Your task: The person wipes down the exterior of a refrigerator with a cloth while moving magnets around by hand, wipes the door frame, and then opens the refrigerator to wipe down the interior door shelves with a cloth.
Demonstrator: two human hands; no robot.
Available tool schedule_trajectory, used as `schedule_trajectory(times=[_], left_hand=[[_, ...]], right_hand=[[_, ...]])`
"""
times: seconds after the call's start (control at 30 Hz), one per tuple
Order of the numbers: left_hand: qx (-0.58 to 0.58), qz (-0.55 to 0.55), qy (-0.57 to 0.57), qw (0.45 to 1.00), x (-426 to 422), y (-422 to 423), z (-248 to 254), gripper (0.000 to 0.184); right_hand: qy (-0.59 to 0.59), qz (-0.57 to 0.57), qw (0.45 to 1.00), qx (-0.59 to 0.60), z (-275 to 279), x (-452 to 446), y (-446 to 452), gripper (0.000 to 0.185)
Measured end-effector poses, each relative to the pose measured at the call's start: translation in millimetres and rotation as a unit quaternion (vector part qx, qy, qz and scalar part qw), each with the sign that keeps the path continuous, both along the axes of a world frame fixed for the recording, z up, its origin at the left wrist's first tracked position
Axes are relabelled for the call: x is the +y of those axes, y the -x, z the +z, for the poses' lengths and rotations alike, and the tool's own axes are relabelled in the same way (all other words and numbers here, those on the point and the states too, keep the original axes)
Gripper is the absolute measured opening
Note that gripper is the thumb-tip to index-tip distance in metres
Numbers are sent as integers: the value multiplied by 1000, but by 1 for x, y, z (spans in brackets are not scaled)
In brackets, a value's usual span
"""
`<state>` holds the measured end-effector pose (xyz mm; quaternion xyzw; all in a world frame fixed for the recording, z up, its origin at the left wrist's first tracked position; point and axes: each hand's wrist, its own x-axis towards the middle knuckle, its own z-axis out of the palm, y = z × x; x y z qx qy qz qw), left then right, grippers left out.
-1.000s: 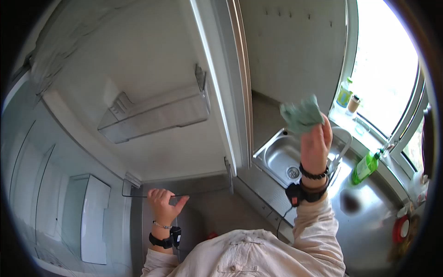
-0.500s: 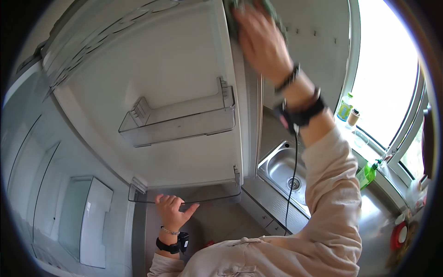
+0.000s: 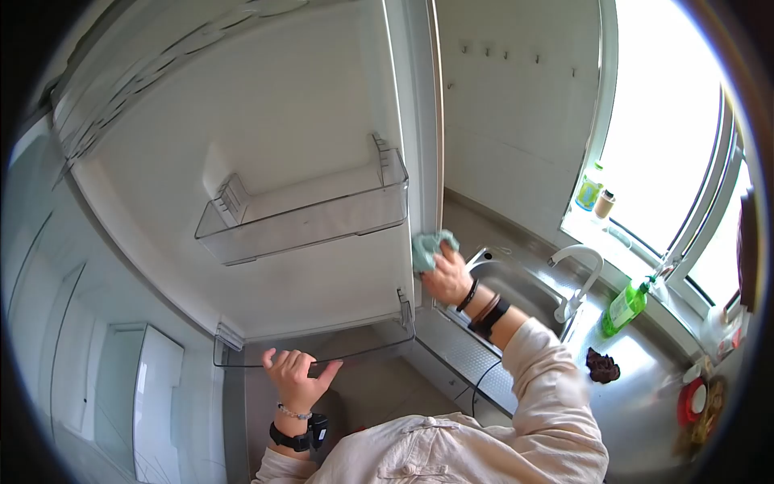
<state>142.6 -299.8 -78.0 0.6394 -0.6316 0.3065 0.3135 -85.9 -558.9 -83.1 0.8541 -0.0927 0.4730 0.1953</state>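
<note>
My right hand [image 3: 448, 277] is closed on a crumpled green cloth [image 3: 434, 248], which lies against the edge of the open fridge door [image 3: 418, 145]. At the bottom of that door, my left hand [image 3: 298, 377] grips the rim of the lower clear door shelf [image 3: 367, 352], thumb stretched out to the side. Above it, a second clear door shelf [image 3: 306, 222] holds nothing that I can see. Both wrists carry dark bands.
A steel sink [image 3: 516, 294] with a white faucet [image 3: 582, 262] lies right of the door. Beyond are a green soap bottle [image 3: 626, 308], a dark crumpled cloth [image 3: 602, 366] and bottles on the windowsill [image 3: 584, 228]. Fridge shelves [image 3: 157, 395] stand at left.
My right hand has come down with the green cloth from the top of the door edge to its lower part. My left hand stays at the lower shelf.
</note>
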Motion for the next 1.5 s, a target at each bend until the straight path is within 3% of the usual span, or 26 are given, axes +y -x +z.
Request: schedule_trajectory(times=[0.07,0.2,0.27,0.37,0.5,0.53,0.67,0.77,0.87,0.93,1.0,1.1,1.13,1.27,1.3,1.37,1.43,1.5], left_hand=[[1,-1,-23,1000,3,-2,-1,43],[-2,13,-4,1000,-6,1,-2,42],[-18,19,-3,1000,-10,-2,1,41],[-5,21,-21,1000,-5,1,-5,41],[-5,27,-1,1000,-12,4,2,41],[-3,33,-1,999,-14,5,2,41],[-3,42,-12,999,-15,5,3,41],[-12,48,-10,999,-15,5,3,41],[-16,54,-16,998,-16,6,2,41],[-14,52,-22,998,-17,5,1,41],[-21,48,-19,998,-16,2,0,40],[-20,41,-5,999,-14,2,0,40],[-13,42,-11,999,-14,2,0,40],[-11,50,-6,999,-17,6,2,41],[-9,48,13,999,-18,7,2,41],[-9,46,-7,999,-18,6,2,42],[-3,52,8,999,-20,5,-1,42],[6,55,17,998,-20,4,-5,44]], right_hand=[[58,-6,998,5,45,-18,-1,18],[62,4,993,-98,204,-15,-14,27],[73,60,977,-190,231,-17,-28,34],[52,106,965,-234,202,-16,-42,37],[-75,15,994,-83,38,-20,-36,33],[-59,-5,997,-51,0,-15,-33,35],[-75,1,997,-23,-91,-18,-24,45],[-102,11,995,-8,-56,-24,-24,45],[-200,84,966,-138,59,-28,-39,43],[-142,154,943,-257,142,-31,-52,44],[-52,206,933,-289,216,-36,-53,46],[-39,208,916,-341,229,-36,-57,48],[-71,181,924,-329,210,-35,-57,49],[-227,119,930,-265,52,-22,-52,49],[-193,120,942,-246,31,-23,-49,49],[-178,129,936,-276,51,-26,-50,37],[-124,170,946,-245,122,-38,-44,28],[-236,169,929,-231,203,-52,-43,22]])
